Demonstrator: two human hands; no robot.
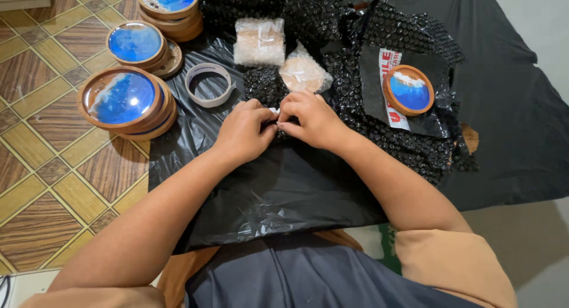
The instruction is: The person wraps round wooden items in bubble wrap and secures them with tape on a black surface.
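Observation:
My left hand (244, 130) and my right hand (313, 119) meet at the middle of a black plastic sheet (278, 189). Both pinch a small bundle of black bubble wrap (264, 86), with a bit of clear tape between the fingertips. What is inside the bundle is hidden. A roll of clear tape (208, 84) lies just left of my left hand. Two parcels in clear bubble wrap (259, 41) (303, 72) rest beyond my hands.
Stacks of round wooden coasters with blue resin tops (123, 98) (136, 44) (170, 3) stand on the tiled floor at left. One single coaster (408, 89) lies on a black bag with a label, amid loose black bubble wrap (379, 136) at right.

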